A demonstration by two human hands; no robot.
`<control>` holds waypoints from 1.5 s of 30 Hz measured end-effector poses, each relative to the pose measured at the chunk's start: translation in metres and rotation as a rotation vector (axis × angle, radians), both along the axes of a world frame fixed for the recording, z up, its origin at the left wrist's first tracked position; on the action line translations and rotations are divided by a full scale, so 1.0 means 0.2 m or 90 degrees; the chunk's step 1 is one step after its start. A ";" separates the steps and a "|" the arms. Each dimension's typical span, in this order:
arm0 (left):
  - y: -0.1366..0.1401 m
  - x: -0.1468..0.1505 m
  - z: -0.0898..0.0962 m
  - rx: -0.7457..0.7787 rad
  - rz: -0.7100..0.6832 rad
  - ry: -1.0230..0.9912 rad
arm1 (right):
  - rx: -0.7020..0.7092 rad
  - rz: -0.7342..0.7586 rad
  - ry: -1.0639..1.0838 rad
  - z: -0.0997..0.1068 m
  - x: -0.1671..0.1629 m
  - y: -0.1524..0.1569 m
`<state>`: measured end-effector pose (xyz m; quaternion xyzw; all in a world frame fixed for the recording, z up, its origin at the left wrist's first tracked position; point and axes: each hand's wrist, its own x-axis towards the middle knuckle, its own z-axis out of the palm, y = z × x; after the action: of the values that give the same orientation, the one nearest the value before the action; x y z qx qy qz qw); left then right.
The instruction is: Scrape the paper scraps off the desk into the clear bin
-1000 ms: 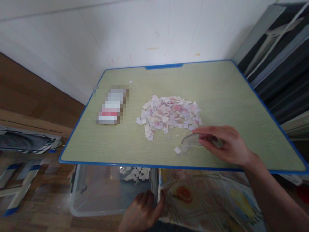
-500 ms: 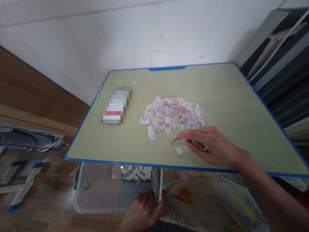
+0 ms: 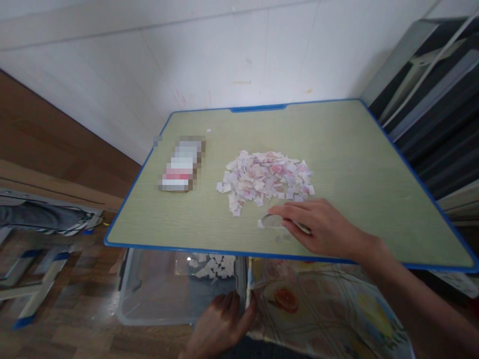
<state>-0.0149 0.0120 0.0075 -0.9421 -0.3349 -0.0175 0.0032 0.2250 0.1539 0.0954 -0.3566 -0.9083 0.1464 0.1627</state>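
My right hand (image 3: 318, 224) is closed around a clear round disc or lid (image 3: 272, 219), tilted on its edge close to the table surface. Its exact kind is hard to make out. Just left of the disc lies a small white paper scrap (image 3: 261, 224). Beyond my fingers is a loose pile of torn paper scraps (image 3: 265, 177), white with pink tints. Below the table's front edge, my left hand (image 3: 222, 316) has its fingers curled over the rim of a clear plastic bin (image 3: 149, 316), with the thumb by the patterned cloth's edge. White pieces (image 3: 215, 267) lie inside the bin.
The pale green folding table (image 3: 355, 149) has a blue edge and stands against a white wall (image 3: 224, 55). A blurred-out flat item (image 3: 181, 164) lies on its left. Fruit-patterned cloth (image 3: 318, 304) hangs in front. Dark folded things (image 3: 441, 94) stand at right.
My right hand has moved slightly left and away from me with the disc. The single scrap near it has shifted left toward the pile. My left hand stays at the bin's rim.
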 end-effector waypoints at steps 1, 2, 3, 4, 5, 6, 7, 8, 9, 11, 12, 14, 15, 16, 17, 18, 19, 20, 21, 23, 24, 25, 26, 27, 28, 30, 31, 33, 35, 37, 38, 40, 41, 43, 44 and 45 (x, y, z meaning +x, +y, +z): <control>0.00 0.00 0.00 -0.001 -0.002 0.000 | -0.005 -0.003 0.014 -0.01 -0.01 0.00; 0.00 0.00 0.00 0.000 -0.002 -0.001 | -0.018 -0.011 0.033 -0.01 -0.02 0.00; 0.00 0.00 0.01 0.001 -0.003 -0.002 | -0.041 -0.023 0.056 -0.02 -0.02 0.00; 0.00 0.00 0.01 0.001 -0.005 -0.004 | -0.073 -0.035 0.086 -0.02 -0.02 0.00; 0.00 0.00 0.01 0.001 -0.005 -0.006 | -0.114 -0.042 0.118 -0.02 -0.02 -0.01; 0.00 0.00 0.01 0.001 -0.005 -0.007 | -0.158 -0.044 0.147 -0.02 -0.02 -0.01; 0.00 0.00 0.01 0.001 -0.004 -0.007 | -0.198 -0.043 0.170 -0.01 -0.01 -0.01; 0.00 0.00 0.01 0.000 -0.004 -0.006 | -0.233 -0.035 0.184 -0.01 -0.01 -0.01; 0.00 0.00 0.01 -0.001 -0.003 -0.005 | -0.259 -0.024 0.187 0.00 -0.02 -0.01; -0.01 0.00 0.00 -0.003 -0.003 -0.002 | -0.296 -0.006 0.167 0.02 -0.02 0.00; -0.01 0.00 0.00 -0.004 -0.003 -0.001 | -0.308 -0.001 0.150 0.02 -0.03 0.01; -0.01 0.00 -0.01 -0.005 -0.003 -0.009 | -0.322 -0.003 0.113 0.02 -0.04 0.01; 0.00 0.00 -0.01 -0.006 -0.003 -0.014 | -0.322 -0.011 0.096 0.02 -0.05 0.02; 0.00 0.00 -0.01 -0.006 -0.002 -0.019 | -0.319 -0.016 0.082 0.02 -0.05 0.02; 0.00 0.00 -0.01 -0.007 0.000 -0.023 | -0.315 -0.020 0.072 0.02 -0.05 0.02; 0.00 0.00 0.00 -0.007 0.002 -0.026 | -0.312 -0.022 0.066 0.02 -0.05 0.02; 0.00 0.00 0.00 -0.005 0.001 -0.028 | -0.308 -0.023 0.061 0.02 -0.06 0.02; 0.00 0.00 0.00 -0.003 0.002 -0.029 | -0.304 -0.022 0.056 0.02 -0.06 0.02; 0.00 0.00 0.00 -0.002 0.002 -0.029 | -0.300 -0.023 0.050 0.02 -0.06 0.02; 0.00 0.00 0.00 -0.005 0.000 -0.029 | -0.289 -0.025 0.033 0.02 -0.07 0.02; -0.01 0.00 0.00 -0.005 0.001 -0.027 | -0.284 -0.026 0.024 0.02 -0.08 0.02; -0.01 0.00 0.00 -0.007 0.001 -0.024 | -0.279 -0.025 0.017 0.02 -0.08 0.02; -0.01 0.00 0.00 -0.006 0.002 -0.020 | -0.274 -0.023 0.012 0.02 -0.08 0.02; 0.00 0.00 0.00 -0.003 0.002 -0.018 | -0.268 -0.020 0.010 0.02 -0.08 0.02; 0.00 0.00 0.01 -0.001 0.003 -0.015 | -0.260 -0.016 0.013 0.02 -0.08 0.01; 0.00 0.00 0.01 0.004 0.004 -0.012 | -0.235 -0.008 0.037 0.02 -0.06 0.01; 0.00 0.00 0.01 0.005 0.004 -0.013 | -0.218 -0.007 0.059 0.03 -0.05 0.02; 0.00 0.00 0.00 0.008 0.005 -0.011 | -0.175 -0.030 0.120 0.04 0.00 0.03; 0.00 0.00 0.00 0.007 0.003 -0.008 | -0.128 -0.080 0.173 0.04 0.05 0.04; -0.01 0.00 0.00 0.005 0.002 -0.009 | -0.073 -0.123 0.175 0.03 0.11 0.05; -0.01 0.00 0.00 0.003 0.001 -0.011 | -0.044 -0.130 0.159 0.02 0.13 0.06; -0.01 0.00 0.00 0.000 0.003 -0.017 | 0.019 -0.125 0.110 -0.01 0.15 0.07; 0.00 0.00 0.00 0.000 0.004 -0.019 | 0.050 -0.120 0.080 -0.02 0.16 0.07; 0.00 0.00 0.01 -0.001 0.003 -0.028 | 0.101 -0.107 0.021 -0.04 0.15 0.07; 0.00 0.01 0.01 0.001 0.004 -0.032 | 0.112 -0.095 -0.001 -0.05 0.14 0.06; 0.01 0.01 0.01 0.003 0.007 -0.033 | 0.111 -0.078 -0.015 -0.06 0.13 0.06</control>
<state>-0.0136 0.0131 0.0091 -0.9395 -0.3400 -0.0428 -0.0036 0.2509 0.1664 0.0843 -0.3978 -0.8957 0.0526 0.1913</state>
